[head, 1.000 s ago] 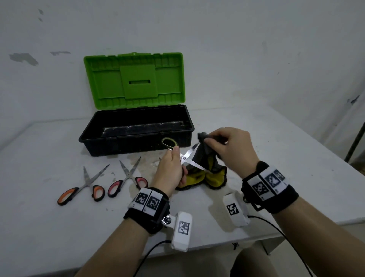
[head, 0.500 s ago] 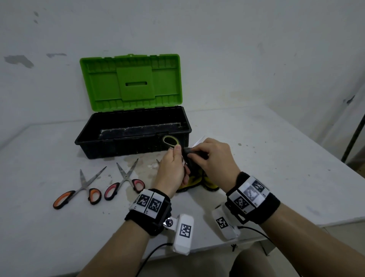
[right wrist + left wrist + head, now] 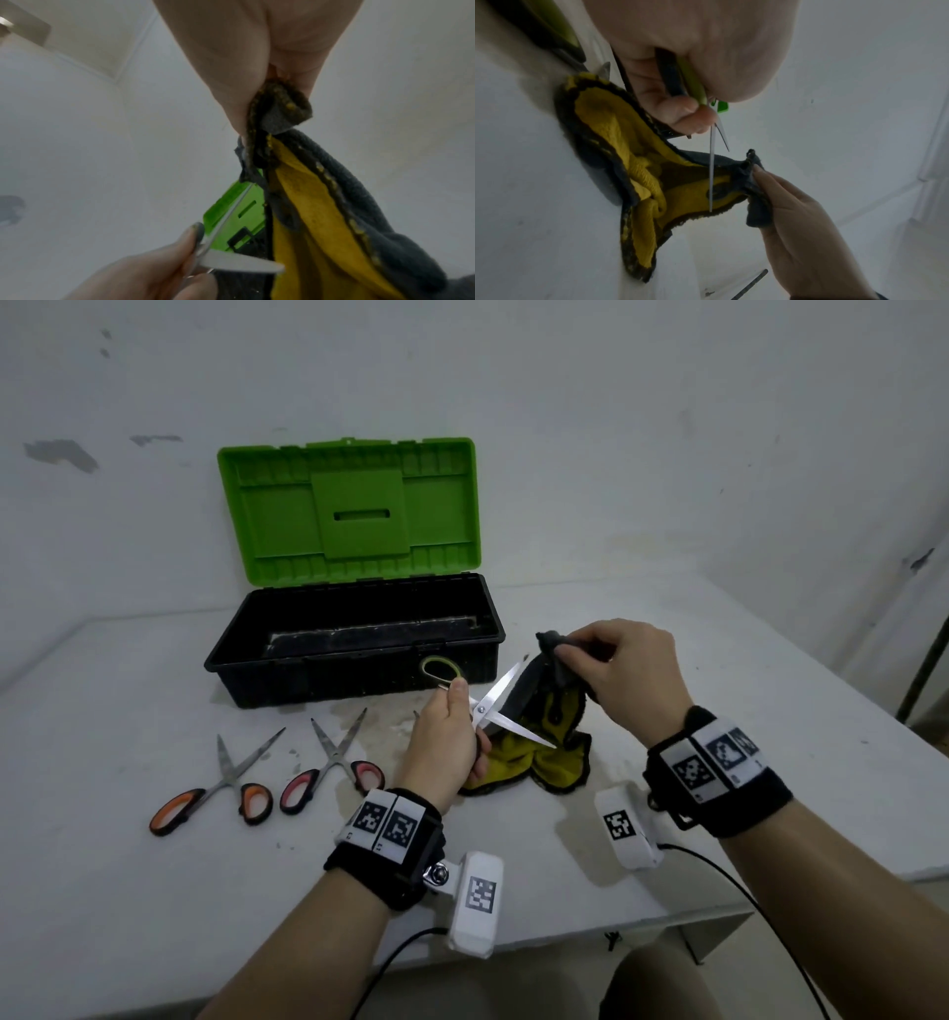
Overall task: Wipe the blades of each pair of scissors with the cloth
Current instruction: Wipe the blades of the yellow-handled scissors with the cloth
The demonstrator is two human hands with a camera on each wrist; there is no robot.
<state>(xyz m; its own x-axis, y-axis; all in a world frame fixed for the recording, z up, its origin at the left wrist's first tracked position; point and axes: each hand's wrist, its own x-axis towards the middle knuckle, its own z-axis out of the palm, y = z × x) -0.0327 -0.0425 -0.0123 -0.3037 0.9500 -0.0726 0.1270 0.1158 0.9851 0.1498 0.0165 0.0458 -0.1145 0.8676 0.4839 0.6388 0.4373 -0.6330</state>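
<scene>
Scissors [image 3: 500, 708] with green handles sit gripped in the left hand [image 3: 444, 742], blades spread above the table [image 3: 719, 711]. The right hand [image 3: 624, 670] pinches the cloth [image 3: 539, 752] by the upper blade's tip; a careless pull could nick a finger.

White table [image 3: 128, 891] under me, top scuffed, stained near middle, front edge close to my body. Pale wall [image 3: 616, 428] right behind it, paint chipped in grey patches upper left, small dark mark far right. Dark pole [image 3: 924, 675] leaning at right edge. Light dim, even, no hard shadows. Wrist views: white ceiling [image 3: 77, 101] overhead, seam lines crossing it.
</scene>
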